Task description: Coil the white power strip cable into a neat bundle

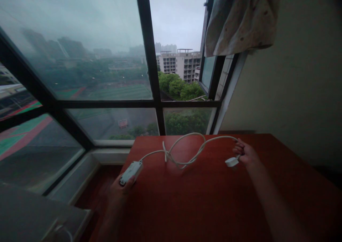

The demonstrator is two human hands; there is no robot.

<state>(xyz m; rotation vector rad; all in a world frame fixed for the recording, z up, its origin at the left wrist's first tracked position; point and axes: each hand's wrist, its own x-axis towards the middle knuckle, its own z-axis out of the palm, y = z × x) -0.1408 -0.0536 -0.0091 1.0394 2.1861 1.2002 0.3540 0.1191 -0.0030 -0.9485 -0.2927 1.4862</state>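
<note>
A white power strip point(131, 171) lies at the left edge of a reddish-brown table point(203, 203), and my left hand point(117, 192) grips it from below. Its white cord point(187, 149) loops across the table top, tied near the middle. My right hand point(245, 153) is closed around the cord's end, just behind the white plug point(231, 161). Both arms reach forward over the table.
A large dark-framed window point(149, 74) stands right behind the table, one pane swung open at the right. A pale cloth point(240, 17) hangs at the top right beside a plain wall point(299, 85). A grey surface point(34, 217) sits at the lower left.
</note>
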